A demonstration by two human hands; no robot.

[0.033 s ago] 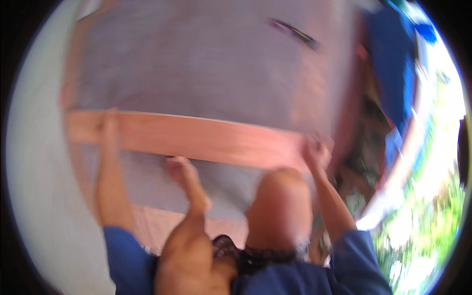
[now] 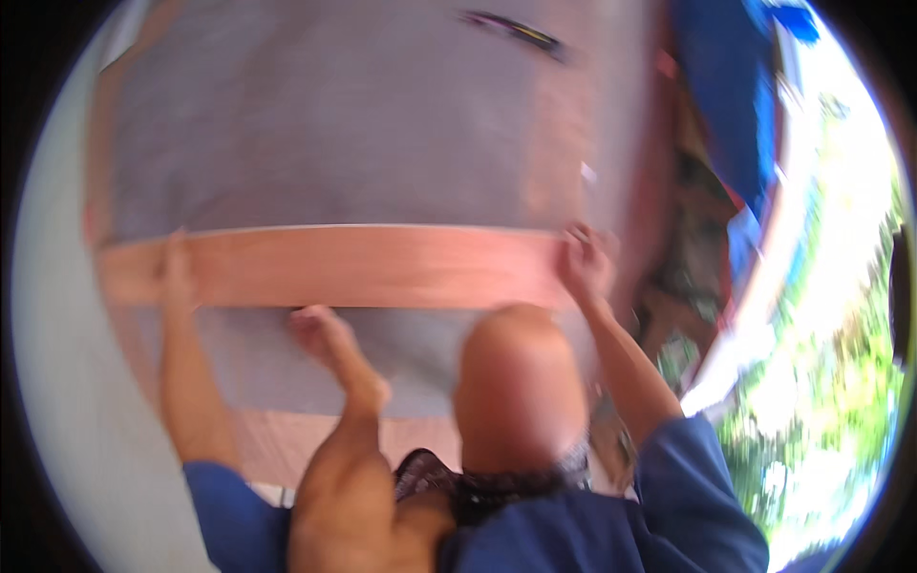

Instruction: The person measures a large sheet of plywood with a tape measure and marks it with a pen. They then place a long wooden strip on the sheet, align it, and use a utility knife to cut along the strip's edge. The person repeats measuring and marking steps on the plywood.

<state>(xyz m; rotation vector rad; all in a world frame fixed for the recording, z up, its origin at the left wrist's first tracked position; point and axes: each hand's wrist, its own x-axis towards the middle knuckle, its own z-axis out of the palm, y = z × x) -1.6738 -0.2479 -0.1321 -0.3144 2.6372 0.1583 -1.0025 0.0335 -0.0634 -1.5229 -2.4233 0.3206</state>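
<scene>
A long, flat reddish-brown board (image 2: 382, 267), which looks like wood, lies crosswise in front of me, its long edges running left to right. My left hand (image 2: 178, 269) is across its left end, fingertips at the far edge; blur softens the fingers, but they look closed on it. At the opposite end, my right hand (image 2: 585, 263) has its fingers curled at the board's edge. My bare left foot (image 2: 323, 329) is close to the near edge, and my raised right knee (image 2: 521, 392) stands just short of it. A dark shadow shows below the board beside the foot.
Beneath everything is a grey floor surface (image 2: 334, 115) with reddish-brown borders. A slim dark tool (image 2: 516, 33) lies far off, too blurred to name. A pale wall (image 2: 57, 334) rises on the left. On the right are a blue sheet (image 2: 731, 95), dark clutter and green plants (image 2: 802, 449).
The whole view has shifted and turned slightly, so the floor and slim tool appear farther left. The board now looks more level, with both hands still at its ends.
</scene>
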